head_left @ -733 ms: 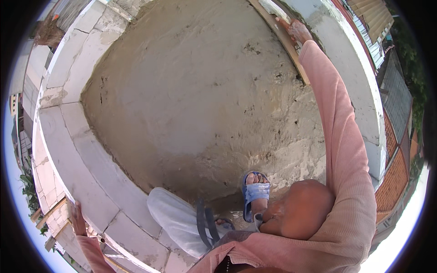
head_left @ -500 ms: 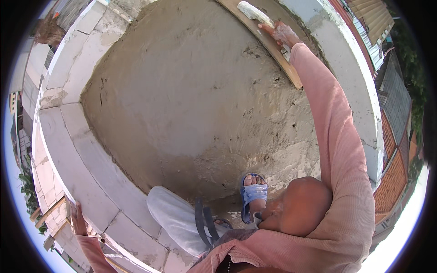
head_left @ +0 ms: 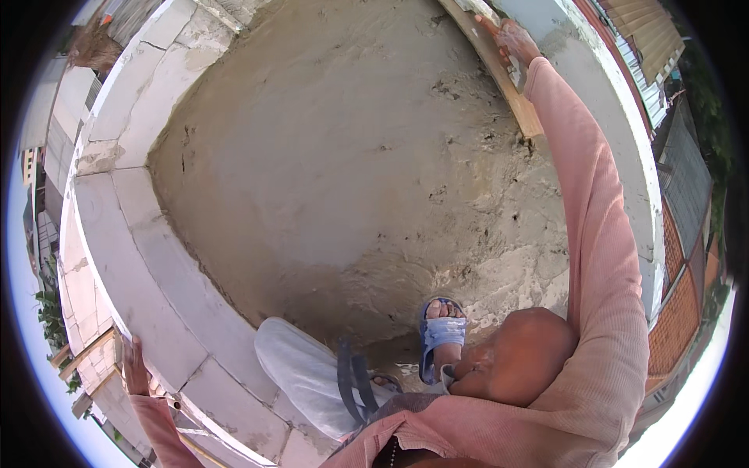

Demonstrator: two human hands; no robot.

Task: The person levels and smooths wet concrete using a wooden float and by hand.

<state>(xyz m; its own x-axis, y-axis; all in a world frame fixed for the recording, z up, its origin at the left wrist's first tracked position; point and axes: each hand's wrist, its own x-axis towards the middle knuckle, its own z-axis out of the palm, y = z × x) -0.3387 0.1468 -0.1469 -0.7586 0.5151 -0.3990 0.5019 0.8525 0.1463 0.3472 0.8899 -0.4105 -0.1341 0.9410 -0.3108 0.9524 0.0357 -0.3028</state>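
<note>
My right hand (head_left: 515,45) grips the white, mortar-smeared handle of a long wooden float (head_left: 521,109), which lies along the wet grey render (head_left: 328,156) at the upper right, beside the adjoining pale wall (head_left: 624,156). My left hand (head_left: 134,366) rests at the outer edge of the block wall (head_left: 148,281) at lower left, its fingers extended. My foot in a blue slide sandal (head_left: 443,335) is planted at the lower edge of the rendered surface; a grey-clad leg (head_left: 296,366) is bent beside it.
Low block walls curve round both sides of the rendered surface. Beyond them are corrugated roofs (head_left: 636,31), orange roofing (head_left: 675,327), pale building walls and greenery (head_left: 51,312). Part of the other sandal shows under dark straps near my leg.
The float in my right hand swung left over the render, then back up and right toward the wall. My left hand stays at the wall edge; the view has shifted slightly.
</note>
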